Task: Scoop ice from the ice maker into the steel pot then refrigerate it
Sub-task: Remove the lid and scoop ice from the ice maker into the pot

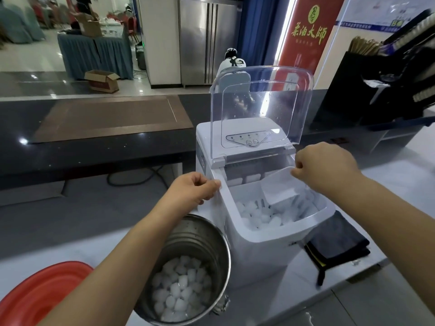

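The white ice maker (259,250) stands on the counter with its clear lid (261,109) raised. Ice cubes (261,216) lie in its basket. My right hand (327,165) pinches the back end of a white scoop (280,188), which sits tilted inside the basket above the ice. At the machine's left top rim, my left hand (195,189) has its fingers curled and its thumb on the edge. The steel pot (207,234) stands just left of the machine, below my left forearm, with ice (181,285) covering its bottom.
A red basin (35,295) sits at the lower left. A folded dark cloth (336,241) lies right of the machine. A black rack (388,78) stands at the back right. A dark raised counter (94,142) runs behind, with a steel fridge (207,38) beyond it.
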`<act>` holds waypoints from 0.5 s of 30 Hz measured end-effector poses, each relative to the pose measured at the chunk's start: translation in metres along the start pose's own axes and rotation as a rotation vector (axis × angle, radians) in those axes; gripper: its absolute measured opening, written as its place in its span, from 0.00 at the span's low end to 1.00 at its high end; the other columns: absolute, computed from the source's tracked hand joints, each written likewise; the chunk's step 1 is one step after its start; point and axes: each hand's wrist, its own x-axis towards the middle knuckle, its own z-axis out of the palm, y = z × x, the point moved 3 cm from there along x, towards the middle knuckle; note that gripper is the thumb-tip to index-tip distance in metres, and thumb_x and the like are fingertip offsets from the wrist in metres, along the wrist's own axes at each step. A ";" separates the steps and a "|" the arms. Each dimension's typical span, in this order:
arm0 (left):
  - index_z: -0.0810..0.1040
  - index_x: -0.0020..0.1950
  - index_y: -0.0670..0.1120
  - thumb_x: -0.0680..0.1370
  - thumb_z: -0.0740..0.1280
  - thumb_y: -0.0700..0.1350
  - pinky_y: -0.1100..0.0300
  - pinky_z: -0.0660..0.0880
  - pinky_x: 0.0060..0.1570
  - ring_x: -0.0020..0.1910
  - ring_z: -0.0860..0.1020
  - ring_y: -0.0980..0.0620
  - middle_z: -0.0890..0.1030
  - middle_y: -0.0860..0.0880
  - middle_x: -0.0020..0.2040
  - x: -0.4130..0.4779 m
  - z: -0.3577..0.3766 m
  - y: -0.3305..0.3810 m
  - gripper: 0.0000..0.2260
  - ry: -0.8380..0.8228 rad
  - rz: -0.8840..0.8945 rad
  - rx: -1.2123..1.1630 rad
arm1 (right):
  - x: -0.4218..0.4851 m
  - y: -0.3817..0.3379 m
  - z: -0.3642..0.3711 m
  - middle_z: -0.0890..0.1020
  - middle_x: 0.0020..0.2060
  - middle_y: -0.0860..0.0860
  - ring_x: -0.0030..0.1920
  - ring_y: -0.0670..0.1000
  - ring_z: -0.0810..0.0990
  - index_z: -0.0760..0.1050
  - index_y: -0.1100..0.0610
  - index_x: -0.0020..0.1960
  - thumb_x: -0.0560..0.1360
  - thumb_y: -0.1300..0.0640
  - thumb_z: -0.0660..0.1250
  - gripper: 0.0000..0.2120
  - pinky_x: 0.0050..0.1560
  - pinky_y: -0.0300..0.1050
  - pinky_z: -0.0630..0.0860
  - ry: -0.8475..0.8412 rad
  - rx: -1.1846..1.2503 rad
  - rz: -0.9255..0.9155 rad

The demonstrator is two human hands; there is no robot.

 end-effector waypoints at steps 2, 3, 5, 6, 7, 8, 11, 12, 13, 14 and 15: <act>0.77 0.41 0.43 0.73 0.72 0.51 0.56 0.77 0.45 0.37 0.78 0.54 0.82 0.50 0.35 0.002 0.001 0.002 0.12 0.014 0.001 -0.009 | 0.003 0.000 0.010 0.75 0.36 0.50 0.39 0.54 0.73 0.76 0.54 0.41 0.77 0.50 0.63 0.10 0.36 0.43 0.69 0.018 -0.074 -0.073; 0.77 0.41 0.43 0.72 0.72 0.51 0.56 0.77 0.46 0.37 0.78 0.54 0.82 0.49 0.36 0.002 0.001 0.003 0.12 0.022 0.004 -0.016 | 0.004 -0.001 0.015 0.75 0.37 0.50 0.39 0.54 0.73 0.75 0.53 0.41 0.77 0.50 0.62 0.09 0.36 0.43 0.68 0.040 -0.103 -0.122; 0.77 0.41 0.43 0.71 0.73 0.49 0.56 0.77 0.46 0.37 0.77 0.53 0.81 0.48 0.36 0.004 0.001 0.005 0.11 0.031 0.005 -0.026 | 0.006 -0.006 0.028 0.78 0.38 0.50 0.40 0.54 0.76 0.77 0.53 0.40 0.75 0.53 0.65 0.07 0.34 0.42 0.65 0.117 -0.159 -0.256; 0.77 0.42 0.43 0.71 0.74 0.49 0.55 0.77 0.46 0.37 0.77 0.53 0.81 0.47 0.36 0.005 0.001 0.006 0.11 0.029 0.002 -0.030 | 0.008 -0.010 0.034 0.79 0.34 0.51 0.37 0.54 0.78 0.78 0.54 0.36 0.70 0.55 0.71 0.06 0.30 0.41 0.65 0.129 -0.179 -0.320; 0.77 0.42 0.43 0.71 0.74 0.48 0.55 0.77 0.46 0.37 0.77 0.53 0.81 0.47 0.37 0.006 0.001 0.006 0.11 0.023 -0.002 -0.029 | 0.009 -0.011 0.037 0.79 0.29 0.51 0.31 0.55 0.78 0.78 0.56 0.31 0.64 0.58 0.77 0.08 0.27 0.40 0.64 0.134 -0.150 -0.353; 0.77 0.41 0.43 0.71 0.74 0.48 0.55 0.77 0.46 0.38 0.78 0.53 0.81 0.47 0.37 0.007 0.000 0.005 0.10 0.016 -0.009 -0.023 | 0.011 -0.012 0.039 0.78 0.26 0.52 0.28 0.56 0.77 0.77 0.57 0.28 0.60 0.60 0.78 0.10 0.25 0.40 0.65 0.163 -0.122 -0.377; 0.78 0.41 0.42 0.71 0.73 0.48 0.55 0.78 0.46 0.38 0.79 0.54 0.82 0.47 0.37 0.009 0.001 0.006 0.10 -0.002 -0.029 -0.017 | 0.016 -0.012 0.048 0.81 0.40 0.52 0.43 0.57 0.80 0.80 0.56 0.43 0.76 0.53 0.65 0.09 0.35 0.44 0.68 0.126 -0.055 -0.415; 0.78 0.41 0.42 0.72 0.73 0.48 0.56 0.78 0.46 0.38 0.79 0.54 0.82 0.47 0.37 0.009 0.002 0.006 0.10 -0.002 -0.033 -0.023 | 0.018 -0.012 0.050 0.80 0.44 0.51 0.46 0.56 0.79 0.79 0.55 0.47 0.78 0.51 0.60 0.11 0.38 0.43 0.67 0.096 -0.044 -0.425; 0.77 0.41 0.42 0.72 0.73 0.47 0.56 0.78 0.46 0.38 0.79 0.54 0.82 0.48 0.36 0.009 0.002 0.005 0.09 -0.002 -0.036 -0.031 | 0.022 -0.012 0.054 0.80 0.46 0.50 0.48 0.55 0.78 0.78 0.54 0.48 0.79 0.50 0.58 0.12 0.39 0.43 0.66 0.059 -0.015 -0.431; 0.77 0.41 0.43 0.72 0.73 0.47 0.55 0.78 0.46 0.38 0.80 0.54 0.82 0.48 0.36 0.010 0.003 0.005 0.09 -0.002 -0.037 -0.038 | 0.023 -0.014 0.056 0.80 0.46 0.50 0.47 0.54 0.77 0.78 0.54 0.47 0.79 0.49 0.59 0.12 0.39 0.42 0.66 0.027 0.028 -0.435; 0.77 0.40 0.43 0.72 0.73 0.47 0.55 0.78 0.47 0.38 0.80 0.54 0.82 0.49 0.36 0.010 0.003 0.005 0.09 -0.002 -0.039 -0.043 | 0.024 -0.018 0.059 0.81 0.45 0.50 0.46 0.54 0.77 0.77 0.54 0.45 0.78 0.49 0.60 0.11 0.40 0.42 0.67 0.004 0.084 -0.436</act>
